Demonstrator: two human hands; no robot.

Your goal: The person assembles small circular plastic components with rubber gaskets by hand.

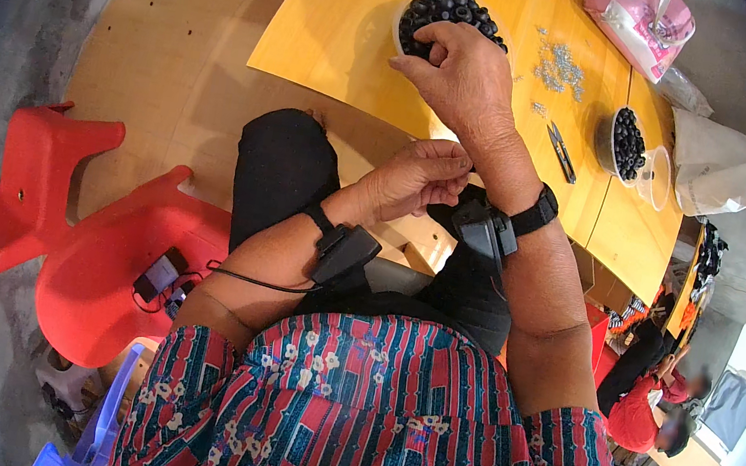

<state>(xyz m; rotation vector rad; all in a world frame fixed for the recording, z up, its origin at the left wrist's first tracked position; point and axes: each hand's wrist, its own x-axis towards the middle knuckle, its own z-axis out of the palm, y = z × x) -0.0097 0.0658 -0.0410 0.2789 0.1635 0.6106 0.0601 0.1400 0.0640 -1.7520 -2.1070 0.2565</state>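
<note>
My right hand (463,82) reaches over a clear round bowl (397,31) heaped with small black ring-like pieces (457,11). Its thumb and index finger are bent and apart at the bowl's near edge; nothing shows between them, and the other fingers are partly hidden. Below the right wrist, my left hand (412,179) is closed in a pinch above my lap. A small dark bit shows at its fingertips, too small to name and partly behind the right forearm.
Scattered small silvery parts (560,69) and black-handled thread snips (561,153) lie on the yellow table (347,10). A second tub (606,142) of black pieces stands right, beside a clear lid (655,177). Red chairs (112,292) stand left; another person (638,413) sits far right.
</note>
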